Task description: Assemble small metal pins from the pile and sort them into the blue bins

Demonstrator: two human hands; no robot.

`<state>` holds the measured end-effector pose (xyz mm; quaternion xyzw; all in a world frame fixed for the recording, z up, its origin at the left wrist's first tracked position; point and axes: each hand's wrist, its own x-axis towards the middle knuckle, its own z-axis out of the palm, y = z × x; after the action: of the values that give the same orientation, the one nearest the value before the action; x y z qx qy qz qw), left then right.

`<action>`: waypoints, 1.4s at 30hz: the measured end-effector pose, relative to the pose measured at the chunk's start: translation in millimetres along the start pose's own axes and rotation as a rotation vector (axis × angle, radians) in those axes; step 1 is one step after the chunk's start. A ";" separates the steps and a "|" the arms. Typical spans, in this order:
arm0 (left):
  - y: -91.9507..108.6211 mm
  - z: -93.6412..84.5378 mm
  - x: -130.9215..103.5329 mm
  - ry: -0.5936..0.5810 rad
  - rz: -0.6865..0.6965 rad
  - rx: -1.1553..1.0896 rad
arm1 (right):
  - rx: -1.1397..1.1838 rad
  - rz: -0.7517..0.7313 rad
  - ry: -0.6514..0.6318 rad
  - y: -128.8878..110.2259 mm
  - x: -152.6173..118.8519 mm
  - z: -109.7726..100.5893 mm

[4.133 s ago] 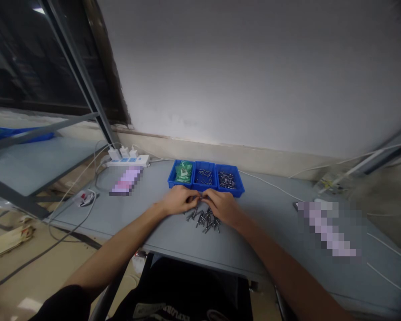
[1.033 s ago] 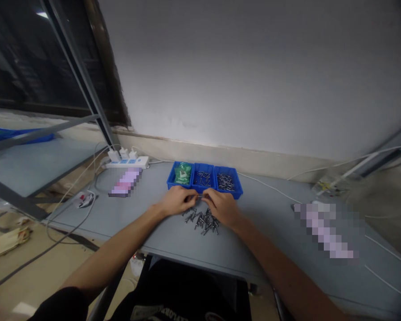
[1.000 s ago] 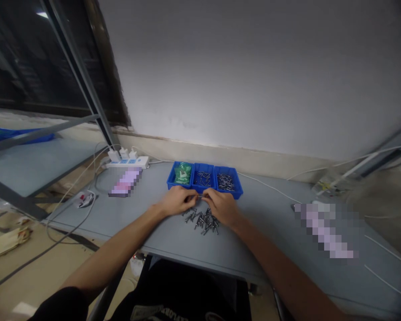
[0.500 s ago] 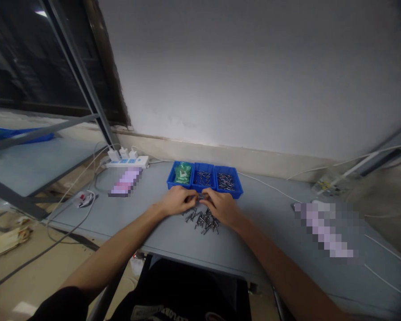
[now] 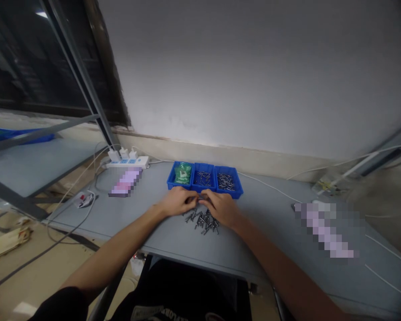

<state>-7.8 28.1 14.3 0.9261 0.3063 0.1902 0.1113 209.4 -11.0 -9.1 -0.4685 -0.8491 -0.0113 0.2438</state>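
Observation:
My left hand (image 5: 179, 200) and my right hand (image 5: 219, 205) meet just in front of three blue bins, both with fingers pinched on a small metal part (image 5: 201, 198). Below them, a loose pile of metal pins (image 5: 205, 221) lies on the grey table (image 5: 173, 236), partly under my right hand. The left bin (image 5: 169, 180) holds green packets (image 5: 183, 173). In the middle bin (image 5: 204, 187) are some metal pieces (image 5: 203, 178), and the right bin (image 5: 236, 191) contains a denser heap of them (image 5: 226, 181).
A white power strip (image 5: 130, 162) with plugs stands at the back left, near a blurred pink item (image 5: 125, 182). Cables cross the table's left side. Another blurred item (image 5: 324, 229) and a clear bag (image 5: 330, 185) lie on the right.
The fingers of both hands have shifted very slightly around the small metal part. Bins and pile stay where they were.

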 end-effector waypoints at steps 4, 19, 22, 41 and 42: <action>0.2 -0.4 0.0 -0.007 0.010 0.010 | -0.027 0.006 -0.028 0.9 0.3 0.6; 0.1 1.1 0.2 -0.001 0.017 0.018 | -0.021 -0.009 -0.071 -1.9 0.2 -2.4; 1.2 0.5 0.3 -0.004 0.018 0.020 | -0.029 -0.021 -0.073 -1.7 0.2 -1.1; 1.0 -0.6 0.0 -0.003 -0.001 0.001 | -0.015 -0.083 0.030 3.2 1.6 -1.2; 0.7 -1.5 -0.1 0.014 -0.006 -0.025 | -0.013 -0.092 0.076 4.4 1.9 -4.0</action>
<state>-8.1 27.6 15.9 0.9223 0.3076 0.2002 0.1211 213.7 -8.0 -5.7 -0.4298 -0.8597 -0.0457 0.2722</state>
